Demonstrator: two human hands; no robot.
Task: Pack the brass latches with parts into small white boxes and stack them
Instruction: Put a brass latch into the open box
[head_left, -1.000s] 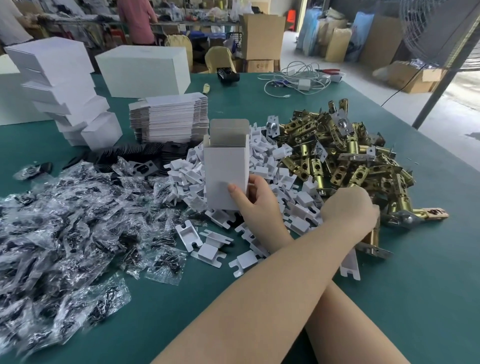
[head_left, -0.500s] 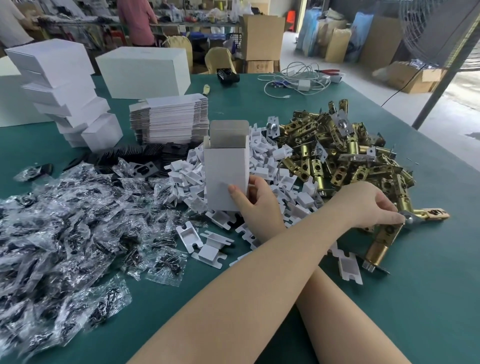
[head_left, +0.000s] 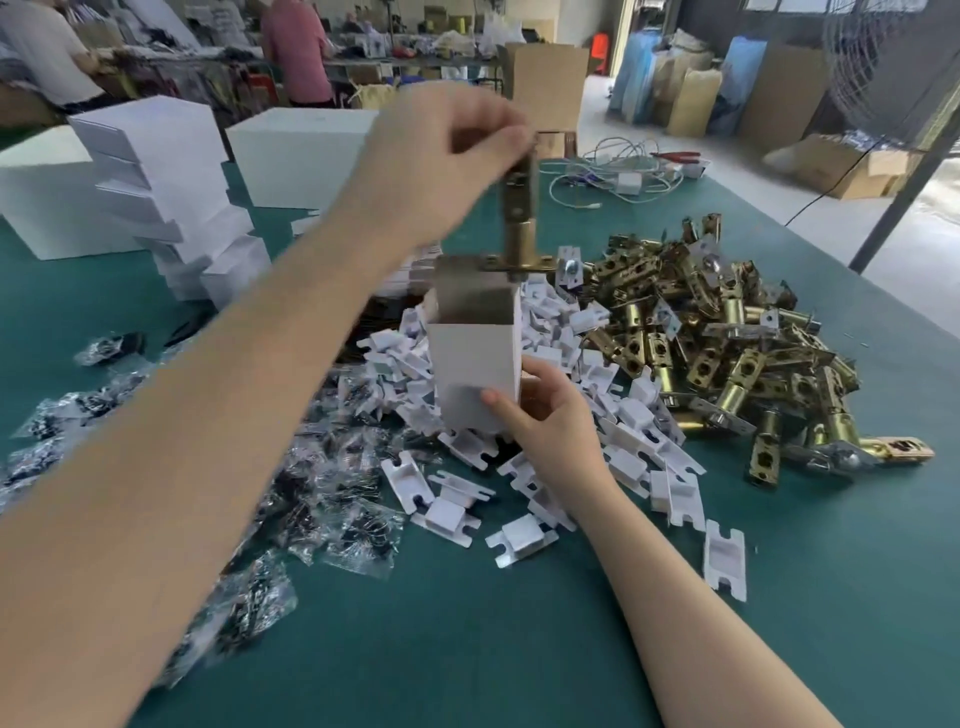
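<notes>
Our left hand (head_left: 447, 156) pinches a brass latch (head_left: 517, 218) just above the open white box (head_left: 475, 353) — gripped by our right hand (head_left: 550, 421); we read no writing on it.

— Where's the box (head_left: 475, 358) on the table (head_left: 519, 649)?
— Upright amid the clips (head_left: 524, 538). A latch (head_left: 517, 218) hangs just above its open top.
— And the latch pile (head_left: 727, 343)?
— Right of the box. The bags (head_left: 322, 499) lie left of it, the box stack (head_left: 171, 192) behind and left.

White box (head_left: 475, 358), brass latch (head_left: 517, 218), teal table (head_left: 519, 649)
</notes>
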